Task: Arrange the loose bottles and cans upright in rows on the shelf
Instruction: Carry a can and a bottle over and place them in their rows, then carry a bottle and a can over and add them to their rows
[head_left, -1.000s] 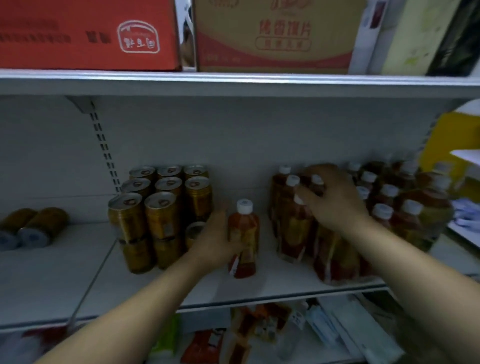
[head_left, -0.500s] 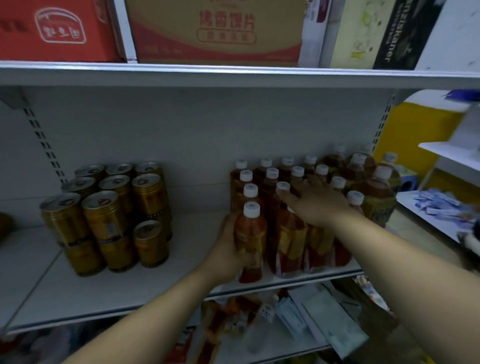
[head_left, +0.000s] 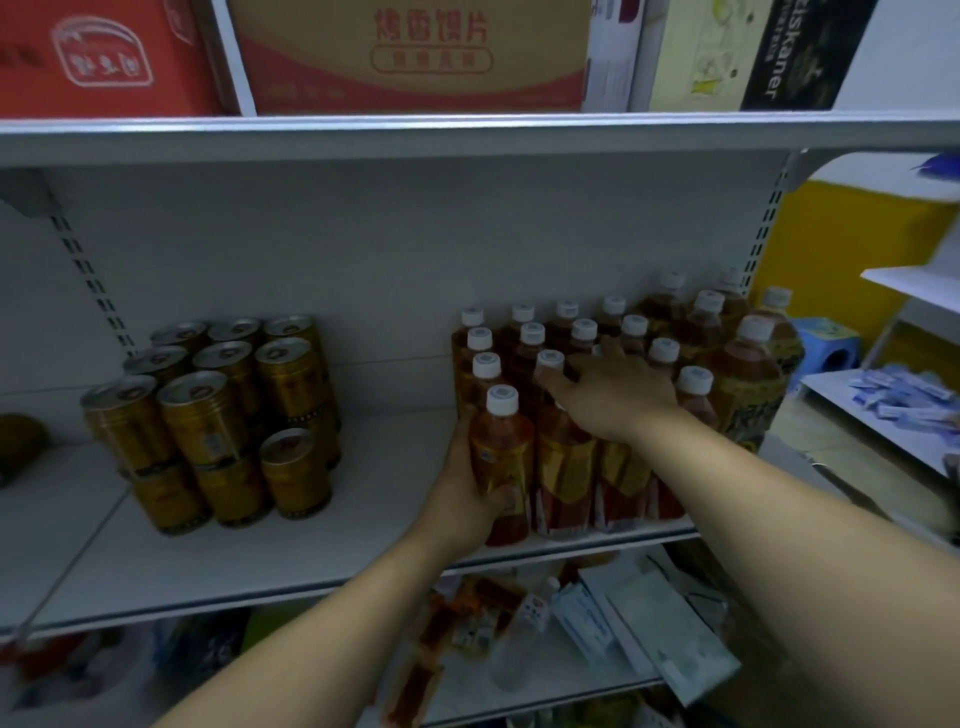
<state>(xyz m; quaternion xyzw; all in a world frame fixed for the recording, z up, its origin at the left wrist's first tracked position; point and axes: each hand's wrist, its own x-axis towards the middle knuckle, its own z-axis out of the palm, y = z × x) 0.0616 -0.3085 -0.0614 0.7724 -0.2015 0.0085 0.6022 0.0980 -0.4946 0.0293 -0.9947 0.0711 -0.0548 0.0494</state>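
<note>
A small amber tea bottle (head_left: 501, 447) with a white cap stands upright at the front left corner of a block of like bottles (head_left: 576, 343) on the white shelf (head_left: 311, 545). My left hand (head_left: 467, 499) is wrapped round its lower half. My right hand (head_left: 608, 395) lies flat over the caps and shoulders of the bottles just to its right, fingers spread. Gold cans (head_left: 218, 415) stand stacked in two layers at the shelf's left. Larger tea bottles (head_left: 748, 374) fill the right end.
The upper shelf (head_left: 467, 135) carries red and tan cartons (head_left: 405, 52). Below, the lower shelf (head_left: 597, 623) is cluttered with boxes and packets. A bare stretch of shelf separates cans and bottles. A second white rack (head_left: 883, 400) stands to the right.
My left hand carried the single bottle rightward from mid-shelf to the block's front left corner. My right hand stayed on the bottle tops. The view panned right.
</note>
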